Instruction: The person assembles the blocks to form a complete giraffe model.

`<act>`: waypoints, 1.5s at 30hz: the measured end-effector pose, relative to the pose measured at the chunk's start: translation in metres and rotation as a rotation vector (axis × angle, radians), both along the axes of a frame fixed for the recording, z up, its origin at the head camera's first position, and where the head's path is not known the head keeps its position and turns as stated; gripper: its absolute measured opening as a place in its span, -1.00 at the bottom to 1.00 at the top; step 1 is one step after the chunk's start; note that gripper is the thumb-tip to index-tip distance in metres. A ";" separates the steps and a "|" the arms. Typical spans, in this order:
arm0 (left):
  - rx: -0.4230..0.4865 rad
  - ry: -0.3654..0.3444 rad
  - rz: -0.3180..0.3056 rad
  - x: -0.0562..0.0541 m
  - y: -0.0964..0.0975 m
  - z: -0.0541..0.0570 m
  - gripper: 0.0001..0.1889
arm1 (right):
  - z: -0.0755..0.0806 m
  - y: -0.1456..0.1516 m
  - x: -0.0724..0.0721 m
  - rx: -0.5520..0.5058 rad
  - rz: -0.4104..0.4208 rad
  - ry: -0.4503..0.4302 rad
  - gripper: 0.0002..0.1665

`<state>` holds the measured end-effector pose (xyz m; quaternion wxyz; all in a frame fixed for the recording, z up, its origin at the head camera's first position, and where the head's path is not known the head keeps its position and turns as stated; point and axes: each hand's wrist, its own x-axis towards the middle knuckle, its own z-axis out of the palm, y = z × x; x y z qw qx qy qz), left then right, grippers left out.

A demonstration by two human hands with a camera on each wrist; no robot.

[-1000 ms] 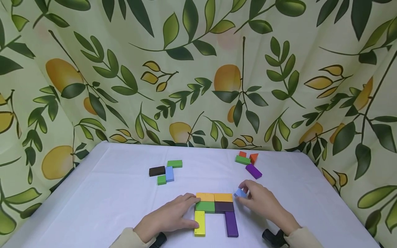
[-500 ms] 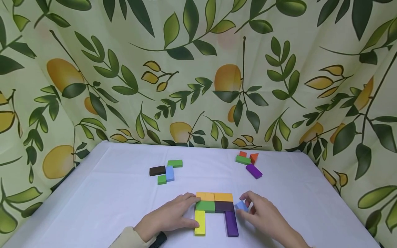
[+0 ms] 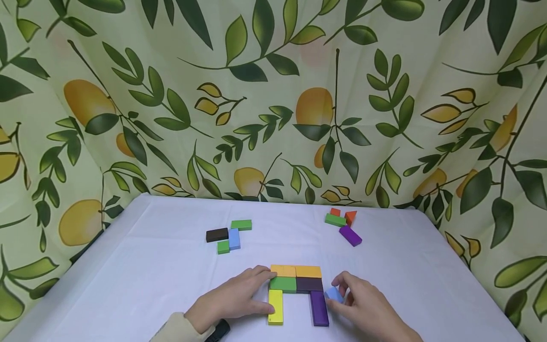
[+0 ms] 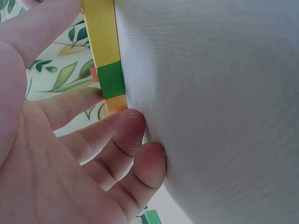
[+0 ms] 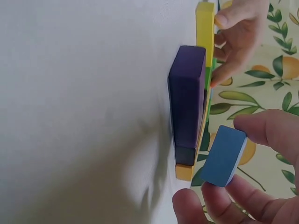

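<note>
Flat wooden blocks form a doorway-like shape at the table's front. Two orange blocks lie along its far side, above a green block and a dark block. A yellow block and a purple block make the two legs. My left hand rests along the left side, thumb by the yellow block and index fingertip at the left orange block's corner. My right hand pinches a small blue block between thumb and fingers, just right of the purple leg.
Back left on the white-covered table lie a black block, a blue block and two green ones. Back right, a purple block lies near green, red and orange-red pieces. A patterned curtain hangs behind.
My right hand has come toward the front edge with the blue block, from beside the orange row to beside the purple leg. The left hand and the laid blocks stay put.
</note>
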<state>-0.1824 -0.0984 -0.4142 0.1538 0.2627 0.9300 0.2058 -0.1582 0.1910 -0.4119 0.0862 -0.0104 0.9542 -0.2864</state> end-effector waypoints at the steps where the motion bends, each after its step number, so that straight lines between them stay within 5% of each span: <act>1: 0.000 -0.001 0.000 0.000 0.000 0.000 -0.23 | 0.000 0.000 0.001 -0.006 0.005 -0.014 -0.54; 10: -0.012 -0.007 0.002 -0.002 0.002 0.000 -0.22 | -0.006 0.005 0.007 -0.036 0.108 -0.028 -0.53; 20: -0.010 0.005 0.000 0.000 0.000 -0.001 -0.22 | -0.008 -0.004 0.014 -0.024 0.194 -0.173 -0.55; 37: -0.007 -0.004 -0.001 0.000 0.001 0.000 -0.22 | -0.014 0.001 0.019 -0.089 0.387 -0.175 -0.56; 45: -0.007 -0.010 0.001 -0.001 0.001 -0.001 -0.21 | -0.014 0.007 0.015 -0.137 0.445 -0.243 -0.48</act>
